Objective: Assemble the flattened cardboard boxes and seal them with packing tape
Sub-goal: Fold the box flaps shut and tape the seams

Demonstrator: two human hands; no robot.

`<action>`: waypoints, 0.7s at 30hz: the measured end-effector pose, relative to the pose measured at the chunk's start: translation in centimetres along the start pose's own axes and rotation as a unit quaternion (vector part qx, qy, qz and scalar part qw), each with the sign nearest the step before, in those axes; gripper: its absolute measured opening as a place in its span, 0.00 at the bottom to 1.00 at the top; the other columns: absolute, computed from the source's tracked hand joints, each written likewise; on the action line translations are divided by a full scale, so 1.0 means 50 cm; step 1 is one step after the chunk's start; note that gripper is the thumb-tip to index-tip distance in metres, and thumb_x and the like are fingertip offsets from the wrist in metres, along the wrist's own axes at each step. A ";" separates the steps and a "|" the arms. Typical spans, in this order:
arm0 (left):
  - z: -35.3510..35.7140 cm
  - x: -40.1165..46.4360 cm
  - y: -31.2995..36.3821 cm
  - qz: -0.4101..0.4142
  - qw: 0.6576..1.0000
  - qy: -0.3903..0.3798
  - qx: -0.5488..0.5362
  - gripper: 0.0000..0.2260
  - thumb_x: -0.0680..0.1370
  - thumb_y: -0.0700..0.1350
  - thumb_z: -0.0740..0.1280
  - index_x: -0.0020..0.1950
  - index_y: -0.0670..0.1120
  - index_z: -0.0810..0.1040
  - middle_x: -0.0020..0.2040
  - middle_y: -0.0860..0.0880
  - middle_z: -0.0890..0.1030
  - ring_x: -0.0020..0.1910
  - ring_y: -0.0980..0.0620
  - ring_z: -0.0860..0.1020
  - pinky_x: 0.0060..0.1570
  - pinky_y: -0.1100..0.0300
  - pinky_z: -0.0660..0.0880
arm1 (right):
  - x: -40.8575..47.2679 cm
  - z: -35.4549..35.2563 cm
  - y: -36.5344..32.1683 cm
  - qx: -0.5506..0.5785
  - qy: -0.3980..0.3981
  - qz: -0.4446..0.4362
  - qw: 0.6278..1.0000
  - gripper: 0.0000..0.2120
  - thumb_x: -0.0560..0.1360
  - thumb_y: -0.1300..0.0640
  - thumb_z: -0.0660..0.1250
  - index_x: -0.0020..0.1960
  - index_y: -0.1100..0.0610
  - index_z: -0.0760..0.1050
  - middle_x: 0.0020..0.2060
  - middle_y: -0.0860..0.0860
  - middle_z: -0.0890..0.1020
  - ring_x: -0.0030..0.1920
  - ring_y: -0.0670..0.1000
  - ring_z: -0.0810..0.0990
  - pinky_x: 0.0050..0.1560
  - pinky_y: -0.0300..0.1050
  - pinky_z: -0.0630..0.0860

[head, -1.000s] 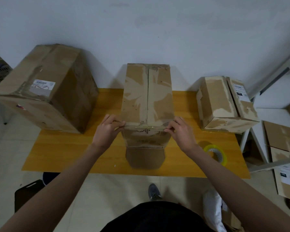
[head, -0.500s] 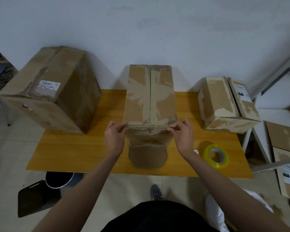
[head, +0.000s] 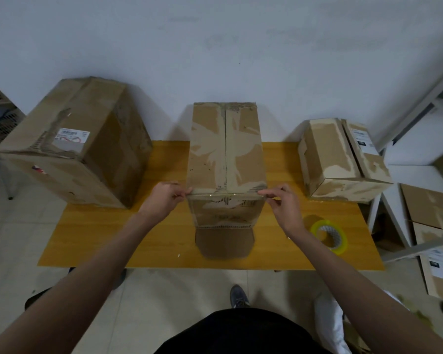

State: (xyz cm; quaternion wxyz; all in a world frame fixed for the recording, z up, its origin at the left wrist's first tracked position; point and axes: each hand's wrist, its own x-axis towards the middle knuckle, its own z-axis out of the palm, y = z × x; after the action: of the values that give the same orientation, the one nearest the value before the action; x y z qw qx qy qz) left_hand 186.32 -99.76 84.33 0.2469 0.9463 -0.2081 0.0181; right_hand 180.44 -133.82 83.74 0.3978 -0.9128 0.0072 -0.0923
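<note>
A tall cardboard box (head: 225,149) stands in the middle of the wooden table (head: 92,233), its top flaps closed along a centre seam. A strip of clear tape runs across the near top edge. My left hand (head: 164,200) pinches the tape at the box's near left corner. At the near right corner my right hand (head: 281,203) pinches its other end. A bottom flap (head: 224,242) sticks out flat on the table toward me. A yellow roll of packing tape (head: 329,236) lies on the table right of my right wrist.
A large box (head: 69,144) overhangs the table's left end. A smaller box (head: 343,159) sits at the right end. Flattened boxes (head: 430,213) lie on a white stand further right. A white wall rises behind. My shoe (head: 238,296) is on the tiled floor.
Both hands have stayed at the box's near top corners; the fingers shifted slightly on the tape. The camera view moved a little to the left and nearer.
</note>
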 end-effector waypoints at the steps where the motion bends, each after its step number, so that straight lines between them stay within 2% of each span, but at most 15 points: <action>1: -0.006 0.006 0.002 0.004 1.000 -0.019 0.013 0.09 0.75 0.38 0.74 0.54 0.45 0.86 0.47 0.50 0.84 0.45 0.50 0.81 0.48 0.47 0.81 | 0.003 -0.002 0.003 -0.008 -0.010 -0.004 1.000 0.15 0.76 0.69 0.69 0.55 0.52 0.84 0.45 0.49 0.73 0.47 0.47 0.78 0.48 0.33 0.75; 3: -0.017 0.018 0.011 0.021 0.997 -0.047 0.053 0.10 0.76 0.39 0.73 0.57 0.46 0.85 0.53 0.50 0.82 0.50 0.48 0.81 0.49 0.48 0.80 | 0.011 -0.008 0.009 -0.026 -0.041 -0.020 0.999 0.14 0.76 0.69 0.68 0.54 0.52 0.83 0.47 0.49 0.73 0.47 0.41 0.75 0.48 0.30 0.73; 5: -0.025 0.027 0.020 0.058 0.992 -0.053 0.102 0.10 0.75 0.39 0.74 0.55 0.45 0.84 0.54 0.51 0.77 0.52 0.46 0.79 0.47 0.47 0.80 | 0.023 -0.014 0.013 -0.053 -0.072 -0.050 0.995 0.12 0.77 0.69 0.67 0.53 0.54 0.80 0.48 0.49 0.72 0.45 0.40 0.73 0.46 0.31 0.72; 9: -0.028 0.033 0.027 0.106 0.979 -0.067 0.160 0.10 0.76 0.41 0.72 0.57 0.44 0.82 0.58 0.49 0.75 0.61 0.46 0.75 0.53 0.48 0.79 | 0.044 -0.017 0.016 -0.134 -0.075 -0.134 0.979 0.05 0.77 0.69 0.67 0.48 0.60 0.76 0.48 0.52 0.73 0.42 0.53 0.74 0.38 0.50 0.71; 11: -0.023 0.026 0.026 0.109 0.978 -0.063 0.170 0.10 0.78 0.42 0.70 0.59 0.44 0.81 0.60 0.48 0.75 0.63 0.47 0.74 0.51 0.49 0.79 | 0.046 -0.016 0.020 -0.157 -0.058 -0.162 0.973 0.06 0.75 0.70 0.70 0.44 0.62 0.75 0.44 0.54 0.75 0.41 0.56 0.75 0.35 0.48 0.67; 16: -0.015 0.009 0.031 0.099 0.980 -0.042 0.166 0.08 0.77 0.44 0.71 0.55 0.44 0.80 0.57 0.49 0.77 0.59 0.48 0.75 0.45 0.49 0.81 | 0.044 -0.022 0.013 -0.151 -0.047 -0.177 0.971 0.08 0.73 0.68 0.73 0.39 0.61 0.77 0.37 0.48 0.72 0.39 0.56 0.77 0.36 0.43 0.64; 19: -0.015 0.012 0.044 0.086 0.984 -0.039 0.152 0.10 0.75 0.50 0.73 0.52 0.46 0.79 0.53 0.51 0.78 0.56 0.49 0.76 0.45 0.51 0.80 | 0.047 -0.025 0.010 -0.146 -0.068 -0.163 0.973 0.07 0.73 0.63 0.74 0.40 0.61 0.78 0.38 0.50 0.75 0.40 0.55 0.78 0.35 0.49 0.72; 21: -0.009 0.013 0.055 0.078 0.984 -0.020 0.157 0.14 0.74 0.53 0.73 0.53 0.47 0.79 0.53 0.51 0.79 0.55 0.50 0.76 0.45 0.53 0.80 | 0.047 -0.027 0.002 -0.157 -0.082 -0.155 0.972 0.08 0.72 0.57 0.75 0.40 0.59 0.78 0.38 0.50 0.76 0.41 0.52 0.76 0.37 0.49 0.73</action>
State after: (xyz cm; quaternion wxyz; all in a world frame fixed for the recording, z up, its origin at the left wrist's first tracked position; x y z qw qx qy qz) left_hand 185.84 -101.97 86.07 0.0894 0.9543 -0.2806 0.0511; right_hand 182.51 -135.06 84.93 0.2299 -0.9581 -0.1530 -0.0756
